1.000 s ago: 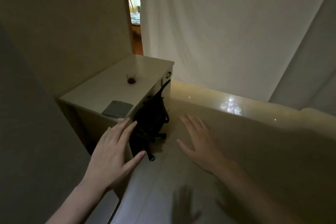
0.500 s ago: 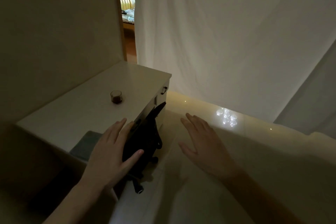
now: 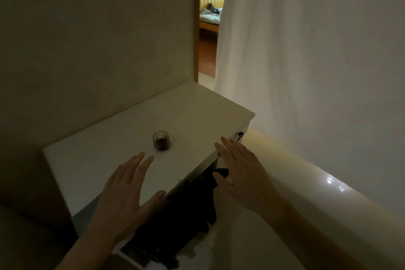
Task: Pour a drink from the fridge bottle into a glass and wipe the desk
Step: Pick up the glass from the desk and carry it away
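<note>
Standing against the plain beige wall (image 3: 92, 39) at the left is a white rectangular desk (image 3: 197, 114), seen from above in dim light. At its near left corner a strip of grey-blue folded cloth (image 3: 84, 218) shows, mostly hidden behind the person's left hand (image 3: 125, 195). That hand is held flat above the near part of the desktop, palm down, fingers stretched out and slightly parted, thumb splayed to the right near the front edge; it grasps nothing. Beyond its fingertips, near the middle of the desktop, stands a small clear round glass (image 3: 161, 140) with dark reddish-brown liquid in its lower part, upright and apart from both hands. Under the desk's front edge a black office chair (image 3: 188, 208) is tucked in. The right hand (image 3: 243, 173) hovers over the front right part of the desk, near a small dark drawer handle (image 3: 239, 136), palm down, fingers extended and close together, holding nothing. Further right a white draped curtain (image 3: 306, 50) hangs down to the pale glossy floor (image 3: 295, 173), where light glints. Between wall and curtain a gap opens onto a room with a wooden bed (image 3: 209, 17)
</note>
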